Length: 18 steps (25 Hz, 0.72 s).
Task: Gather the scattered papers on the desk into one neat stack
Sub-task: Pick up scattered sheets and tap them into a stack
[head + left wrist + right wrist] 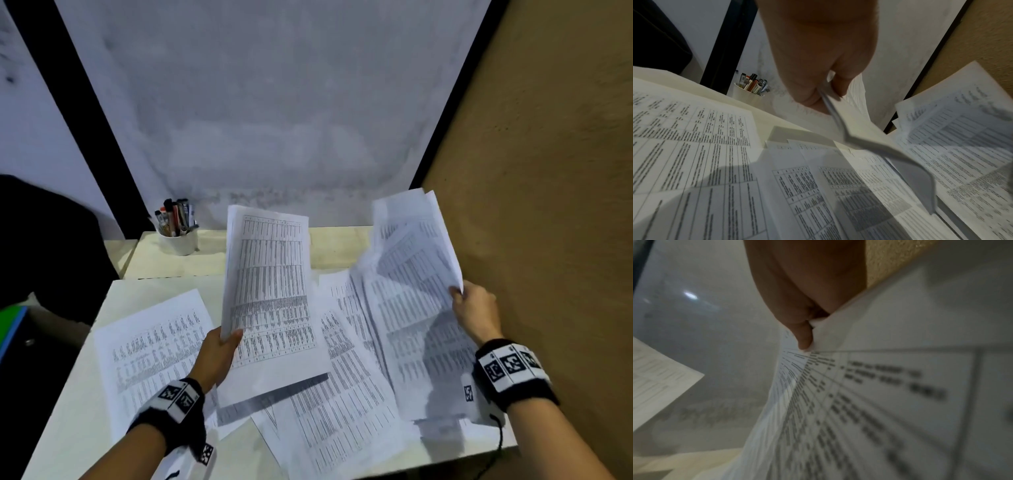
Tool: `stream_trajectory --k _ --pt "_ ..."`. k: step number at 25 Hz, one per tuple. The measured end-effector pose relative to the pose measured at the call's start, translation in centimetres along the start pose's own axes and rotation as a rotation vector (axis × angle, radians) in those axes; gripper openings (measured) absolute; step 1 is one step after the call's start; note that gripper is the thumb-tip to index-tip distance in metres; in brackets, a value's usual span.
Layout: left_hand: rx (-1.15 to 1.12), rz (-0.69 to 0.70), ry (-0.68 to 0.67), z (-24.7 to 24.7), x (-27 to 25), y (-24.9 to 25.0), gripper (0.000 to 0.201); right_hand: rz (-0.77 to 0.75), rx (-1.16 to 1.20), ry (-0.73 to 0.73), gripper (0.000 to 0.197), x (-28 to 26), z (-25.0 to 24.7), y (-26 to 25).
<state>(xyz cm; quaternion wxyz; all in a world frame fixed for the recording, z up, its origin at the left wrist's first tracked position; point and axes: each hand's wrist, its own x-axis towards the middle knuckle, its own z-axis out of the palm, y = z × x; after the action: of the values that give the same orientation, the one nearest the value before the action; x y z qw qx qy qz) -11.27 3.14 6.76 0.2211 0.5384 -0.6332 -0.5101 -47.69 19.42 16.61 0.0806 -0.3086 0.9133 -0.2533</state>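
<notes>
Printed table sheets lie spread over the pale desk point(78, 411). My left hand point(219, 353) pinches the lower left edge of a lifted sheet bundle point(270, 284), which stands raised above the desk's middle; the left wrist view shows thumb and fingers clamped on that bundle point(838, 113). My right hand point(474, 310) grips the right edge of a second, fanned bundle point(411, 274) held up at the right; its thumb point(803, 335) presses on the paper point(869, 402). One loose sheet point(154, 353) lies flat at the left, and several overlapping sheets point(342, 394) lie in the middle.
A white cup of pens point(178, 233) stands at the desk's back left. A brown cork-like panel point(548, 205) walls the right side, close to my right hand. A grey wall point(274, 120) rises behind. Something dark point(44, 246) sits left of the desk.
</notes>
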Motion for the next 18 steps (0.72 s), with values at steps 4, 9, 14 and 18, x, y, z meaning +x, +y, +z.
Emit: stream_trajectory --k 4,9,14,18 --pt "-0.02 -0.014 -0.004 0.0 -0.3 0.0 0.034 0.014 0.111 0.158 0.028 -0.5 -4.2 -1.8" --pt "-0.081 0.001 -0.001 -0.4 -0.4 2.0 0.033 -0.103 0.481 0.402 0.018 -0.3 -10.7 -2.9" --pt "-0.169 0.093 -0.175 1.1 -0.3 6.1 0.025 -0.071 0.813 0.145 0.01 0.2 -4.5 -3.3" --pt "-0.222 0.087 -0.278 2.0 -0.6 8.1 0.029 0.147 0.913 -0.285 0.032 -1.2 4.7 -4.1"
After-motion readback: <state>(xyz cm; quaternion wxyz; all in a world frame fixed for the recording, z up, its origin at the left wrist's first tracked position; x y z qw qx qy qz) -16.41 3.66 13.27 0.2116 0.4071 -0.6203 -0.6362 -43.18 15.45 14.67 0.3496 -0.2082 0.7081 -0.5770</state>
